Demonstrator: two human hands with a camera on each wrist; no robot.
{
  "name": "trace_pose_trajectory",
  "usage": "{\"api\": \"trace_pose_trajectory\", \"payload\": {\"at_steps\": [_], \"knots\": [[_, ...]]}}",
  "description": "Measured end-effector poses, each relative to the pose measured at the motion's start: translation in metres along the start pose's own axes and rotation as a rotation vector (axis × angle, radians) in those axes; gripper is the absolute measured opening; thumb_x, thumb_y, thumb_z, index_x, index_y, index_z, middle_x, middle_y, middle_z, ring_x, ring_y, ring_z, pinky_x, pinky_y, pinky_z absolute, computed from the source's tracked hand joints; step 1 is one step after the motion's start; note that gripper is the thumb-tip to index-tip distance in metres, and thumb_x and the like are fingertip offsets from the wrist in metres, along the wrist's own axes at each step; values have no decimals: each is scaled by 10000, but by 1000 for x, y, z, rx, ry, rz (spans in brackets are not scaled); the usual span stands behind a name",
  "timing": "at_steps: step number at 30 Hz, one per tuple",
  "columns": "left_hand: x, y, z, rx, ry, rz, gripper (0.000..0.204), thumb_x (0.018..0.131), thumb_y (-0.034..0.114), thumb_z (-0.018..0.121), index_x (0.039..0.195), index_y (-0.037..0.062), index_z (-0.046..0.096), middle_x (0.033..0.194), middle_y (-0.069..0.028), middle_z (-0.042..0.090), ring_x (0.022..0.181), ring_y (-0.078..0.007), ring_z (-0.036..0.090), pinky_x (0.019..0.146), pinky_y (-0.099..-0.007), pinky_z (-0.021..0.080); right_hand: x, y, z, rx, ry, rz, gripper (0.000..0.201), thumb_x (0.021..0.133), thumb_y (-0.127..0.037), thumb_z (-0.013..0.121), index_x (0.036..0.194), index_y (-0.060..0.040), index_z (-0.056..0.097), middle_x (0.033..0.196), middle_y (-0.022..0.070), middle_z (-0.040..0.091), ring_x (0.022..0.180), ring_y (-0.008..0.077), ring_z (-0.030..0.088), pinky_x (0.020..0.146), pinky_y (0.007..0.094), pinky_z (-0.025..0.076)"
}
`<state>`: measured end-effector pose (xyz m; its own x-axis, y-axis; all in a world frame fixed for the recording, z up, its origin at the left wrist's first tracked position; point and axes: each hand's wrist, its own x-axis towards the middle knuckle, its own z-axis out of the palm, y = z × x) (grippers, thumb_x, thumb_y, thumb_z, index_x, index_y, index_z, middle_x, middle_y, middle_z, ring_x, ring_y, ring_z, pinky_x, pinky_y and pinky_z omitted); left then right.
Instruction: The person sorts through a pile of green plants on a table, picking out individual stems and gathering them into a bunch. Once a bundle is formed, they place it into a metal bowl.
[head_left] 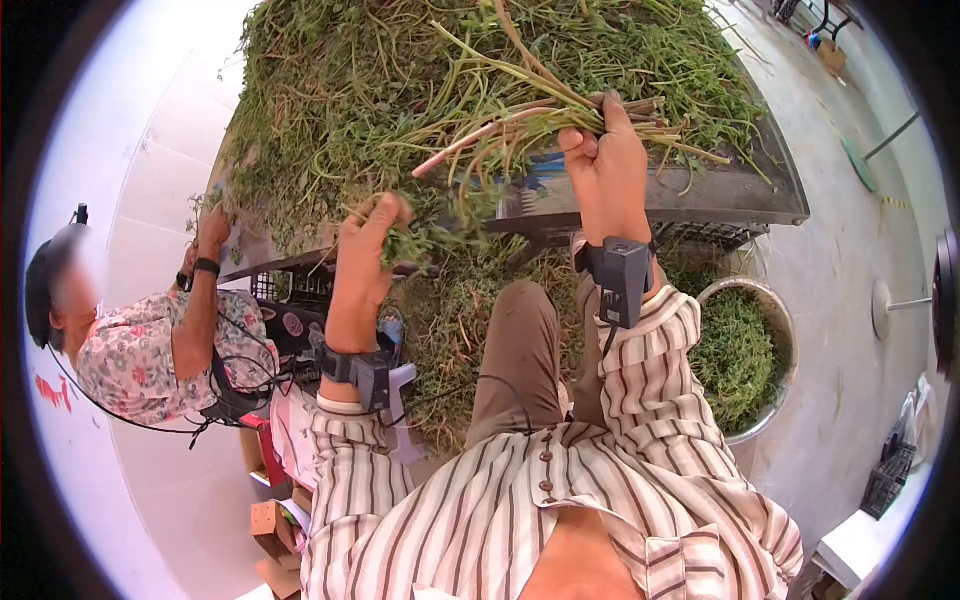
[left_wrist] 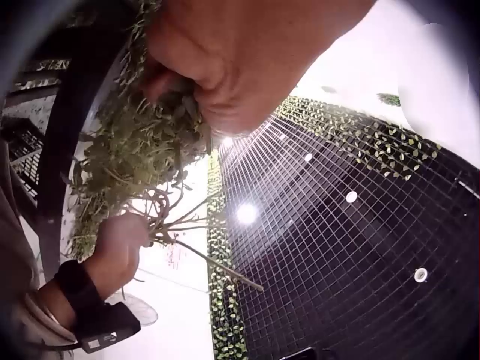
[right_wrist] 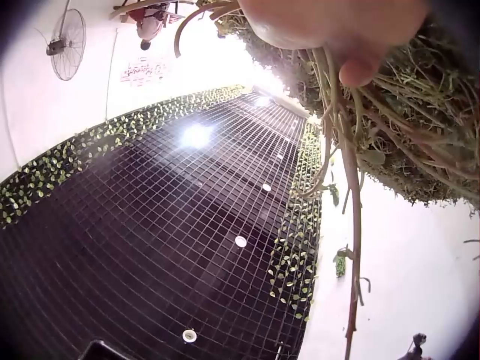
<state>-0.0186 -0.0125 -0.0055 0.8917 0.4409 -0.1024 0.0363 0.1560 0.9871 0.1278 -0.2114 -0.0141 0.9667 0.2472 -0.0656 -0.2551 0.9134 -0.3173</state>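
Note:
My right hand [head_left: 612, 170] grips a loose bunch of long plant stems [head_left: 490, 130] above the near edge of the table [head_left: 690, 195]. Pinkish and green stalks stick out on both sides of its fingers. Lower and to the left, my left hand [head_left: 360, 265] pinches some leafy green sprigs [head_left: 408, 246] between thumb and fingers. In the left wrist view, leaves [left_wrist: 142, 142] hang below that hand, its fingertips partly hidden. Several bare stalks [right_wrist: 349, 187] trail down from the right hand in the right wrist view.
A thick heap of cut greens [head_left: 400, 90] covers the table. More plants [head_left: 450, 330] lie on the floor around my legs, and a round metal tub [head_left: 790, 350] of greens stands to the right. At left, another person [head_left: 170, 340] sits at the table, with cardboard boxes [head_left: 275, 530] nearby.

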Motion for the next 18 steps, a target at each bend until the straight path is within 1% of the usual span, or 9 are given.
{"api": "trace_pose_trajectory", "payload": {"at_steps": [1,4,5,7,8,9,11,14,18], "knots": [[-1,1,7,-1,-3,3,223,866,300,613,852,79,592,667,41,497,512,-55,448,418,-206,323,0,-1,0,-1,-2,-4,242,969,-209,419,827,-24,485,694,24,422,565,88,371,509,249,409],[2,-4,20,73,-89,60,402,794,258,709,1083,-3,611,799,19,591,631,-62,534,486,-194,393,1,0,-1,-17,7,7,241,971,-209,413,831,-27,487,695,24,424,562,91,369,521,251,410],[0,-4,28,71,-87,60,402,794,258,709,1083,-3,611,799,19,591,631,-62,534,486,-194,393,0,0,-1,-12,-13,15,240,970,-209,417,834,-25,487,702,28,433,565,92,377,522,252,411],[-4,-1,43,77,-102,90,394,782,252,721,1058,-10,616,872,-20,623,734,-80,564,619,-215,444,-2,1,0,-5,-31,21,238,970,-209,420,836,-24,487,709,33,443,567,94,384,522,253,412],[-3,-2,46,132,-77,89,393,770,239,730,1050,-14,617,919,-30,632,830,-95,560,748,-248,438,-4,2,3,-5,-15,21,239,968,-212,424,838,-23,490,712,36,452,571,95,393,518,252,412],[-2,-1,49,135,-82,87,393,770,239,730,1050,-14,617,919,-30,632,830,-95,560,748,-248,438,-5,3,5,-5,2,19,239,967,-215,428,840,-23,492,716,39,462,576,95,403,514,252,413],[1,4,56,170,-175,74,577,750,170,741,1242,-16,504,1104,-92,592,965,-124,549,845,-269,439,-6,5,6,-16,3,14,238,966,-218,434,842,-23,496,719,41,469,574,98,414,509,252,413],[8,-1,64,307,-188,210,566,748,164,736,1237,-11,510,1153,-98,562,973,-131,539,834,-271,441,-4,7,2,-22,-10,26,236,962,-221,443,845,-24,502,717,41,476,559,102,422,497,252,415],[9,4,77,245,-227,206,545,750,153,726,1229,0,517,1149,-79,557,977,-126,525,825,-280,443,-2,10,0,-6,1,51,230,956,-222,456,846,-27,509,713,41,482,522,102,412,473,252,417]]}}
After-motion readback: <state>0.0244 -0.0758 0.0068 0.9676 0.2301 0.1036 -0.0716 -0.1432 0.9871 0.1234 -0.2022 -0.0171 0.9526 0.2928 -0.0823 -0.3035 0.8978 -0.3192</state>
